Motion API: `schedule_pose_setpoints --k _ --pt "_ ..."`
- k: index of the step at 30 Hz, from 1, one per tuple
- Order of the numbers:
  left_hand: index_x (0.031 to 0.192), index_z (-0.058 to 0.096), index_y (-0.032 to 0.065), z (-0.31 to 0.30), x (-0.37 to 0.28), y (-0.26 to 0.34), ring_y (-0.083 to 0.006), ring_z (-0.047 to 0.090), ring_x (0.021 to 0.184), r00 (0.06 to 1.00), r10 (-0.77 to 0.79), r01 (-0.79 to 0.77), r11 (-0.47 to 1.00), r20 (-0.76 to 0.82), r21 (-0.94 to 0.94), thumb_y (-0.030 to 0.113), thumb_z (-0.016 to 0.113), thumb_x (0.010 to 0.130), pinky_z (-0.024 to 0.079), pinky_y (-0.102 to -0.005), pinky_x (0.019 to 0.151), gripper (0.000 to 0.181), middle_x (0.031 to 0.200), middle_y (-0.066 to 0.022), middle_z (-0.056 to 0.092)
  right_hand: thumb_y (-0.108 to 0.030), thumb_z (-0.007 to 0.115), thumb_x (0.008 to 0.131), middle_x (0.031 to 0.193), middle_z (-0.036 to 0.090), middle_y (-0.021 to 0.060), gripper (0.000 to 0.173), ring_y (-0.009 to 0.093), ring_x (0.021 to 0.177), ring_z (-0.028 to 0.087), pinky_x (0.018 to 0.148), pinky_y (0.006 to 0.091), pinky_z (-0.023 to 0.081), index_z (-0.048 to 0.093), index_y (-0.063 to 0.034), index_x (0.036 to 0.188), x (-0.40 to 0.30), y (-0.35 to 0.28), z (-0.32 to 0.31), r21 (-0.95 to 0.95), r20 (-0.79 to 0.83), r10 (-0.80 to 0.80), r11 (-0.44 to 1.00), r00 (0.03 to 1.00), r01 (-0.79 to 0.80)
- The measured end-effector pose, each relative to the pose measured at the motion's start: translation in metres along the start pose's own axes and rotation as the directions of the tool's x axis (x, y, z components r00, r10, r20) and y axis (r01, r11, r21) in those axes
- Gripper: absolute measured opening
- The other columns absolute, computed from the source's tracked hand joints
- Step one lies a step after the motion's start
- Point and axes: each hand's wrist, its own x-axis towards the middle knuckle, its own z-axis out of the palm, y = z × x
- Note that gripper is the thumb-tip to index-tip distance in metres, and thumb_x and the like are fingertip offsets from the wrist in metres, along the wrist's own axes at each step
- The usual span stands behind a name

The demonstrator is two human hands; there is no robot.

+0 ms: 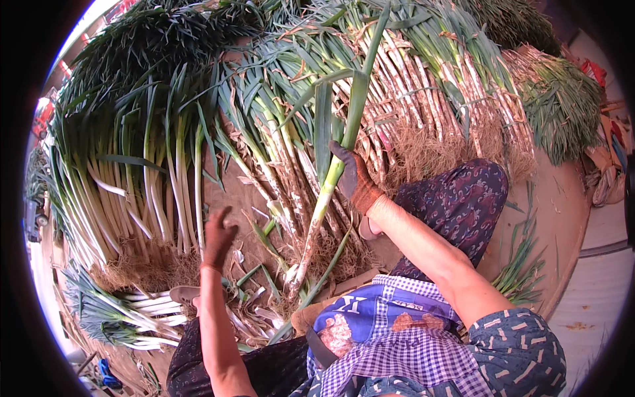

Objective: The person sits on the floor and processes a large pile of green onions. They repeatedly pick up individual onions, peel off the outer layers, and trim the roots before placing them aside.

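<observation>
My right hand (353,174), in a dark-palmed work glove with a brown cuff, holds a single long green onion (320,203) by its upper stem. The onion slants down towards my lap, its roots low and its soil-stained lower stem unpeeled-looking. My left hand (218,240), in a brown glove, is raised with fingers apart and holds nothing. It is beside a row of clean white-stemmed green onions (158,198) at the left. Soil-stained green onions (292,198) with dry outer leaves lie just beyond the held one.
Tied bundles of soil-stained green onions (402,94) lie at the upper right, and a darker leafy heap (163,39) at the upper left. White-stemmed onions (154,315) lie at the lower left. Stripped leaves (253,317) litter the ground before me. More leaves (521,263) lie at the right.
</observation>
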Motion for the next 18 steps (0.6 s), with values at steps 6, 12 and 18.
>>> schedule_pose_setpoints --k 6,12,18 --pt "0.134 0.041 0.0068 0.145 -0.029 0.054 -0.0216 0.055 0.104 0.942 0.024 0.125 0.900 0.333 -0.418 0.021 0.070 0.077 0.046 -0.0319 0.086 0.066 0.118 -0.0125 0.054 -0.033 0.068 0.083 0.095 0.059 0.0009 0.039 0.015 0.087 0.055 0.080 0.0296 0.044 0.057 -0.0087 0.111 -0.007 -0.052 0.046 0.179 0.064 -0.106 0.979 0.992 0.093" --pt "0.102 0.062 0.0055 0.149 -0.051 0.107 -0.0044 0.047 0.054 0.967 -0.158 0.236 0.849 0.199 -0.472 0.014 0.067 0.078 0.037 -0.0203 0.046 0.026 0.067 0.0040 0.055 -0.051 0.071 0.075 0.081 0.057 0.0010 0.051 0.009 0.063 0.054 0.053 0.0242 0.047 0.054 -0.0083 0.098 0.016 -0.106 0.079 0.005 0.256 -0.169 0.985 0.952 0.174" --pt "0.089 0.061 0.0048 0.148 -0.053 0.107 -0.0058 0.047 0.050 0.961 -0.229 0.277 0.800 0.156 -0.532 0.017 0.066 0.076 0.038 -0.0207 0.040 0.018 0.066 0.0020 0.054 -0.041 0.065 0.083 0.072 0.060 0.0056 0.041 0.013 0.053 0.058 0.037 0.0237 0.047 0.052 -0.0053 0.098 -0.040 0.005 0.073 -0.150 0.206 0.029 0.989 0.978 0.002"
